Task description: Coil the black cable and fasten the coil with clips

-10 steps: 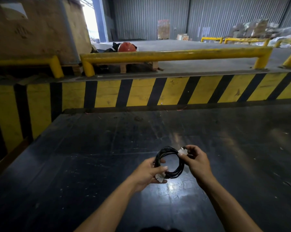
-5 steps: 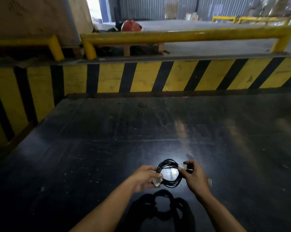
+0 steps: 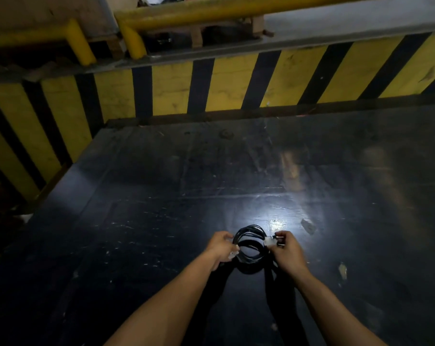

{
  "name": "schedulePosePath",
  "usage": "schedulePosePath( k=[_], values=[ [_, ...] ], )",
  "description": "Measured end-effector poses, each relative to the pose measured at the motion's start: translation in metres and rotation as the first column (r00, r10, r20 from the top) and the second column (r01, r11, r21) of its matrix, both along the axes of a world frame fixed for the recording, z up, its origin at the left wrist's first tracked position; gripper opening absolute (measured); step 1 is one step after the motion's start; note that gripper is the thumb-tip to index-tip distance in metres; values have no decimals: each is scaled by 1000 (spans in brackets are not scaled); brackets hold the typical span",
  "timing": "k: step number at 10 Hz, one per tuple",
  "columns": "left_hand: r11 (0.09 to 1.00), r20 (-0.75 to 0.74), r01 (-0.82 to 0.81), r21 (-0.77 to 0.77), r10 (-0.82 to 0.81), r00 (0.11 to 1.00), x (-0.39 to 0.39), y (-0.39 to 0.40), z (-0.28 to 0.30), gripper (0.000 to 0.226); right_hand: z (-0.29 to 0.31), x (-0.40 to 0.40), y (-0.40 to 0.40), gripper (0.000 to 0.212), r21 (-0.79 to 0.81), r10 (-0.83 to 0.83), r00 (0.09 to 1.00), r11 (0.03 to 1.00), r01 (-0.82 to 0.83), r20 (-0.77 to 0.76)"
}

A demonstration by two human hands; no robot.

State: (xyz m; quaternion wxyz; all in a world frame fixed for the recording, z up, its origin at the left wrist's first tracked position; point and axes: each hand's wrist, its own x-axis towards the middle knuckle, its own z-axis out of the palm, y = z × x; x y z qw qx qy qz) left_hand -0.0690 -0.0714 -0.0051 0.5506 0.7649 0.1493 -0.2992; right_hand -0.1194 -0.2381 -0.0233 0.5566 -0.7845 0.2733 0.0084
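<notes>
The black cable [image 3: 250, 237] is wound into a small round coil and hangs between both hands, low over the dark floor. My left hand [image 3: 220, 247] grips the coil's left side, where a pale clip [image 3: 233, 254] shows under the fingers. My right hand [image 3: 287, 250] pinches the right side at a second pale clip [image 3: 269, 240]. The coil's shadow falls on the floor just beneath it.
The glossy dark floor [image 3: 211, 183] spreads all around, with small scraps [image 3: 307, 226] to the right of the hands. A yellow and black striped wall [image 3: 176, 91] bounds the far and left sides, topped by yellow guard rails [image 3: 211, 11].
Both hands have carried the coil downward toward the floor and the view has tilted down. The grip on the two clips stays the same.
</notes>
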Motion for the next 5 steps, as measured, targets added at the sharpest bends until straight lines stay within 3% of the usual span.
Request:
schedulePosePath(
  k=[2,4,5],
  values=[
    [998,62,21,63,-25,998,22,-5,-15,27,-12,20,1,27,-4,-47,997,999,47,-57],
    [995,98,48,82,-56,994,23,-1,-19,24,-18,21,-5,52,26,103,976,995,-100,-190],
    [989,138,37,140,-57,989,18,8,-8,43,-3,19,-7,61,55,119,982,992,-112,-146]
  ],
)
